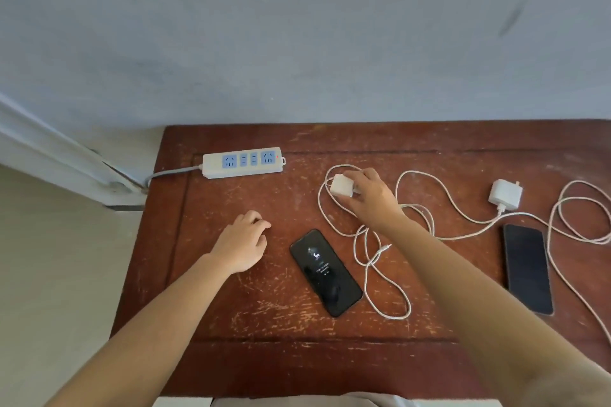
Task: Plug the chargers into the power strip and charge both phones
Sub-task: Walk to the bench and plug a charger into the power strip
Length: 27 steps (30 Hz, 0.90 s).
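One charger (342,185) gripped by right hand (373,196); left hand (243,241) loosely curled, empty; second cable (577,182) runs off-frame.

Right hand (370,196) pinches white charger (342,186), possibly just off the worktop (231,307). Left hand (243,241) rests loosely curled beside lit phone (325,273).

bare table (231,195) between power strip (244,162) and phone (325,273), cable loops (373,241) rightward

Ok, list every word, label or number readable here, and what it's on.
On the lit phone: screen text under a white figure, too small to read.
On the power strip: no legible marking.
On the charger in the right hand, other charger, dark phone: no print visible.
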Motion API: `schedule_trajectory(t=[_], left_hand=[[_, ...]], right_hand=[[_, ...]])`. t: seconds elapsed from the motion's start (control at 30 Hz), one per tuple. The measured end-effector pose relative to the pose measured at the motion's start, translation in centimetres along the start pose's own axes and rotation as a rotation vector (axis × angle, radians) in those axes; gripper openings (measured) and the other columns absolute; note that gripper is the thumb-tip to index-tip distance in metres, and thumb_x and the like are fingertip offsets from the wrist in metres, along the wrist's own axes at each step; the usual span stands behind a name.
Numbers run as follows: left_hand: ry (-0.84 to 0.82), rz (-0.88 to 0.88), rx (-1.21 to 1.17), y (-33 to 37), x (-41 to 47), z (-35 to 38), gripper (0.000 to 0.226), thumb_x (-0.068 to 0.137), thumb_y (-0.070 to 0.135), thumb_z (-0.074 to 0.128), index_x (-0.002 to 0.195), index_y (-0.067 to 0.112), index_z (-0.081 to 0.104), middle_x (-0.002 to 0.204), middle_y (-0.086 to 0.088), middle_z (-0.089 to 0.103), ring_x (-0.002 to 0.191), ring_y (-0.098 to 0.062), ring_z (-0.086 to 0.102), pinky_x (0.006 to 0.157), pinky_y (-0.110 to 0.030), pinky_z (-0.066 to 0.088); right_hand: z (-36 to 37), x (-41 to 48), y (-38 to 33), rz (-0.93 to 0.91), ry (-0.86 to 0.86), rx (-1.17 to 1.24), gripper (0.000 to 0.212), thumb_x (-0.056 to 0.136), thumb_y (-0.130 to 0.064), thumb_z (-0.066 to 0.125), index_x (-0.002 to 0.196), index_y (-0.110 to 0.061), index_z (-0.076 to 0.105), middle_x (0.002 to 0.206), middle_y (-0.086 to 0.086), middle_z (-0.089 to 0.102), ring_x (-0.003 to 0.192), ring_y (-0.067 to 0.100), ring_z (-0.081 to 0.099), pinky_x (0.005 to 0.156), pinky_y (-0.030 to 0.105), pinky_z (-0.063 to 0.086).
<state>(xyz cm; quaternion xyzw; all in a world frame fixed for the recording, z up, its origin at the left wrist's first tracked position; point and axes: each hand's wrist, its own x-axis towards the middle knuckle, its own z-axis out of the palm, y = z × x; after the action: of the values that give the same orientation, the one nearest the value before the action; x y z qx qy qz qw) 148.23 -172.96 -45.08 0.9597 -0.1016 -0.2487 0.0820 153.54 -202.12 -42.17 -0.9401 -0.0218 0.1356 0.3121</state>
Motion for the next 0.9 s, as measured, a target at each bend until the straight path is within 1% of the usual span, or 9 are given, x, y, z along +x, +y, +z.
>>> schedule_trajectory(t=[0.07,0.17,0.2,0.3,0.33,0.47,0.67,0.8,0.9], left_hand=[[0.042,0.009,-0.031,-1.1,0.6,-0.9,0.038,0.102,0.027,0.046,0.139,0.019,0.052,0.141,-0.001,0.049,0.124,-0.021,0.050,0.100,-0.042,0.046],[0.164,-0.004,-0.010,-3.5,1.2,-2.4,0.039,0.099,0.025,0.051,0.136,0.016,0.055,0.138,-0.005,0.053,0.122,-0.024,0.054,0.096,-0.043,0.049],[0.212,-0.010,0.004,-4.5,1.6,-3.0,0.040,0.097,0.023,0.054,0.136,0.013,0.055,0.138,-0.009,0.052,0.122,-0.026,0.054,0.094,-0.044,0.050],[0.308,-0.050,0.049,-7.3,2.5,-4.0,0.052,0.096,0.025,0.057,0.143,0.008,0.045,0.150,-0.022,0.041,0.133,-0.039,0.046,0.100,-0.051,0.048],[0.310,-0.067,0.055,-8.1,2.8,-4.0,0.057,0.098,0.029,0.054,0.148,0.007,0.038,0.156,-0.024,0.033,0.140,-0.040,0.038,0.104,-0.053,0.045],[0.278,-0.069,-0.021,-10.4,3.9,-2.6,0.061,0.104,0.032,0.038,0.156,0.006,0.019,0.167,-0.015,0.012,0.154,-0.029,0.009,0.112,-0.051,0.041],[0.278,-0.087,-0.074,-10.8,4.2,-1.9,0.066,0.097,0.028,0.044,0.155,0.006,0.021,0.167,-0.014,0.017,0.154,-0.030,0.012,0.107,-0.053,0.045],[0.272,-0.102,-0.052,-10.6,4.1,-1.8,0.072,0.094,0.030,0.051,0.155,0.006,0.022,0.166,-0.016,0.020,0.153,-0.033,0.015,0.105,-0.054,0.044],[0.266,-0.105,-0.047,-10.7,4.2,-1.7,0.073,0.094,0.031,0.051,0.155,0.007,0.020,0.166,-0.015,0.019,0.153,-0.033,0.014,0.106,-0.055,0.043]], right_hand=[[0.1,0.1,-1.6,-0.010,0.070,0.099,0.053,0.091,-0.027,0.076,0.139,-0.015,0.057,0.130,0.008,0.055,0.111,0.028,0.064,0.093,0.039,0.055],[0.7,1.2,-4.3,0.017,0.133,0.196,0.055,0.088,-0.025,0.078,0.139,-0.016,0.057,0.132,0.008,0.055,0.110,0.022,0.063,0.096,0.042,0.056],[1.1,2.0,-5.3,0.030,0.152,0.216,0.056,0.088,-0.025,0.078,0.139,-0.016,0.057,0.133,0.008,0.055,0.109,0.020,0.062,0.096,0.038,0.056],[2.5,4.5,-7.9,0.031,0.165,0.236,0.056,0.088,-0.027,0.078,0.140,-0.017,0.058,0.133,0.005,0.054,0.105,0.014,0.059,0.082,0.008,0.046],[3.1,5.3,-8.8,0.015,0.150,0.243,0.056,0.088,-0.026,0.078,0.140,-0.017,0.058,0.132,0.005,0.054,0.104,0.013,0.058,0.081,0.007,0.045],[5.3,7.8,-11.7,-0.096,0.048,0.211,0.052,0.087,-0.016,0.077,0.137,-0.015,0.060,0.132,0.007,0.058,0.108,0.022,0.064,0.092,0.035,0.058],[7.0,10.8,-14.0,-0.239,-0.112,-0.045,0.047,0.088,-0.013,0.075,0.133,-0.012,0.060,0.133,0.008,0.062,0.107,0.027,0.066,0.090,0.031,0.051],[6.8,11.9,-14.3,-0.249,-0.142,-0.138,0.048,0.088,-0.011,0.074,0.134,-0.007,0.059,0.133,0.012,0.060,0.109,0.032,0.066,0.094,0.043,0.054],[6.4,12.4,-14.5,-0.250,-0.170,-0.191,0.048,0.089,-0.012,0.073,0.134,-0.008,0.059,0.134,0.012,0.059,0.108,0.032,0.065,0.092,0.044,0.054]])
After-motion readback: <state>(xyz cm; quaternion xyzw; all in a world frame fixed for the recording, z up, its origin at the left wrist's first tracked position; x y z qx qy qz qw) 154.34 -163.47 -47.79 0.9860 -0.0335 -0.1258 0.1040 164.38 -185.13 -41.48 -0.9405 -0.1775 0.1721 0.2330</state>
